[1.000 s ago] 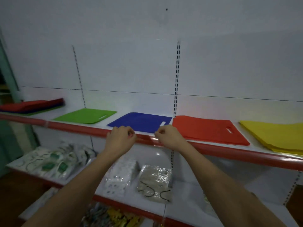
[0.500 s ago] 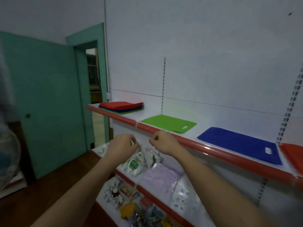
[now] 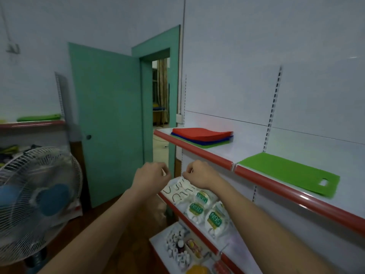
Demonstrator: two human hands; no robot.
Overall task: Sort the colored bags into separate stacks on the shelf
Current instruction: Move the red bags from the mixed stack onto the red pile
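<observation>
Two bare forearms reach up from the bottom of the frame to the centre. The left hand (image 3: 151, 177) and the right hand (image 3: 199, 176) hover close together, a small gap between them, both with fingers curled into loose fists. Neither visibly grasps anything, though a small pale sliver shows at each hand's fingertips and cannot be identified.

Behind and right of the hands, a white metal shelf with a red front edge (image 3: 197, 151) runs from centre frame down to the lower right. At its far end, centre frame, lies a mixed stack of flat fabric bags (image 3: 203, 135), red on top with blue and green beneath. Further right on the same shelf lies a single flat green bag with a cut-out handle (image 3: 290, 173), well apart from the stack.

Below the hands, a lower shelf holds white packets printed N95 (image 3: 214, 216). An open teal door (image 3: 110, 123) stands centre left, and a white standing fan with blue blades (image 3: 35, 196) fills the lower left.
</observation>
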